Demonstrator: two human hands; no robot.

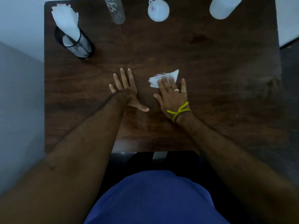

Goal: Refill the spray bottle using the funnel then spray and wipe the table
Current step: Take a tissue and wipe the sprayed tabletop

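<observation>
- Head view: the right hand (172, 94) lies flat, fingers straight, pressing a crumpled white paper tissue (163, 77) onto the dark wooden table (210, 65).
- The tissue pokes out ahead of the fingertips, so the wipe looks mid-stroke.
- The left hand (125, 89) is splayed flat on the wood just beside it, holding nothing.
- The white round-bodied spray bottle (158, 11) stands at the far edge, straight ahead, well apart.
</observation>
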